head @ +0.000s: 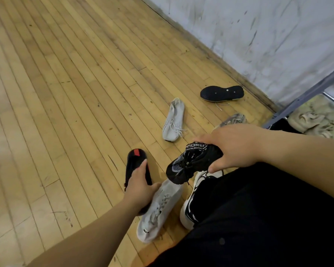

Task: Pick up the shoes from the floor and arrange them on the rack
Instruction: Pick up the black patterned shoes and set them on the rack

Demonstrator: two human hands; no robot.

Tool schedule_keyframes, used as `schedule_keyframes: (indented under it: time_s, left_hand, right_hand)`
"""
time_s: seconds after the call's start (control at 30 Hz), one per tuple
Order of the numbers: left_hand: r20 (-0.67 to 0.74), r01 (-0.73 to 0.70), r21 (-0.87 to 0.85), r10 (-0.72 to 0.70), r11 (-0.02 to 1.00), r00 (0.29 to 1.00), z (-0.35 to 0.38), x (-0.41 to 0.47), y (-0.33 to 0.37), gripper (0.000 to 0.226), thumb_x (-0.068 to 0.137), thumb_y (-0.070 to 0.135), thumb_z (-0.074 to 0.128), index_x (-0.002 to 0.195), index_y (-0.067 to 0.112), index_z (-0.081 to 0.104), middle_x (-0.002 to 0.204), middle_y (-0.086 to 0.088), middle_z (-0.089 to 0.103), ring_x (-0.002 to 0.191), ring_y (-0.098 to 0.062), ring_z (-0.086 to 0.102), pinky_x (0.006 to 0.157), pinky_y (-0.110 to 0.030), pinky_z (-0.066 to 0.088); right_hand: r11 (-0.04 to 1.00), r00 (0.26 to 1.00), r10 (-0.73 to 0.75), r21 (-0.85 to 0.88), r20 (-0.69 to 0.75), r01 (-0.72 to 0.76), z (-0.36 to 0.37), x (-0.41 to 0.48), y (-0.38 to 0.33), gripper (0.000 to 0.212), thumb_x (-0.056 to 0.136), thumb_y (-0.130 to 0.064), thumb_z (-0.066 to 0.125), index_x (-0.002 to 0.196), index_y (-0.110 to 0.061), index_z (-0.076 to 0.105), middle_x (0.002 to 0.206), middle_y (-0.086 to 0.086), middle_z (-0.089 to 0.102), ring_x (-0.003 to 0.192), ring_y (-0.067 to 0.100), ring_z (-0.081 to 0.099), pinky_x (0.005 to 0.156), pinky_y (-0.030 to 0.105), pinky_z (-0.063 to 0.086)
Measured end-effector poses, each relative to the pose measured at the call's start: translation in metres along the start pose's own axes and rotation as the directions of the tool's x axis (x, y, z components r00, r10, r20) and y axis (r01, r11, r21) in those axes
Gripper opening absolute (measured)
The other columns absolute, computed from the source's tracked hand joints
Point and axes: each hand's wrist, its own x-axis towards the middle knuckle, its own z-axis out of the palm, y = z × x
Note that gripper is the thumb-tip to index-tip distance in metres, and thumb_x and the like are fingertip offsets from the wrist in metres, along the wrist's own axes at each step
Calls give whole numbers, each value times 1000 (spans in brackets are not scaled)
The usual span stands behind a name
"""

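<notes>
My right hand (233, 145) grips a black knit shoe (189, 164) by its collar and holds it above the floor, toe pointing down. My left hand (141, 185) holds a black shoe with a red patch (136, 160), sole facing up, low over the floor. A white shoe (158, 211) lies just beside that hand. Another white shoe (173, 120) lies farther out, and a black shoe (222, 92) rests upside down near the wall. A grey shoe (233, 118) shows partly behind my right hand. The rack (307, 94) stands at the right edge.
Beige shoes (316, 120) sit on the rack's low shelf. My own black-and-white shoe (193, 205) and black trouser leg (258, 218) fill the lower right. A scuffed white wall (249, 26) runs along the back. Wooden floor (66, 93) stretches to the left.
</notes>
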Motion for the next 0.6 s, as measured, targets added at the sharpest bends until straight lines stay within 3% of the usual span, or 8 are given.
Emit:
schedule_keyframes:
  time_s: [0.13, 0.23, 0.43, 0.53, 0.6]
  left_hand:
    - [45, 145, 18, -146, 989, 988, 5, 8, -7, 110, 81, 55, 79, 164, 36, 10, 164, -9, 29, 149, -33, 34, 118, -52, 38]
    - [83, 98, -24, -95, 995, 992, 8, 2, 2, 111, 81, 54, 81, 165, 32, 12, 165, -9, 28, 149, -29, 34, 118, -46, 36]
    - [125, -250, -38, 253, 968, 959, -15, 1, 92, 113, 77, 56, 84, 163, 37, 14, 165, 3, 27, 151, -18, 28, 122, -37, 26]
    - [124, -500, -60, 503, 864, 855, -39, 3, 159, 104, 70, 61, 88, 157, 38, 34, 150, 12, 44, 140, -12, 41, 120, -42, 35]
    - [103, -608, -94, 615, 789, 782, -54, 5, 206, 92, 71, 59, 89, 150, 36, 47, 137, 25, 53, 131, -3, 49, 113, -36, 41]
  right_hand:
    - [1000, 999, 26, 14, 19, -27, 1, -5, 4, 93, 81, -76, 65, 158, -49, 21, 137, -8, 62, 125, 18, 58, 98, 38, 50]
    - [999, 999, 46, 19, 27, -46, 0, -7, 9, 94, 80, -76, 65, 159, -47, 23, 137, -8, 62, 123, 18, 59, 97, 39, 51]
    - [988, 990, 120, 107, -74, -112, -19, -21, 14, 93, 80, -73, 67, 159, -48, 24, 137, -11, 63, 122, 18, 60, 99, 41, 52]
    - [945, 948, 217, 293, -232, -144, -40, -51, 22, 87, 80, -69, 70, 156, -52, 29, 137, -16, 61, 121, 13, 59, 100, 37, 50]
    - [885, 885, 313, 443, -345, -140, -50, -84, 31, 82, 81, -64, 73, 152, -55, 33, 133, -21, 60, 113, 2, 58, 99, 28, 47]
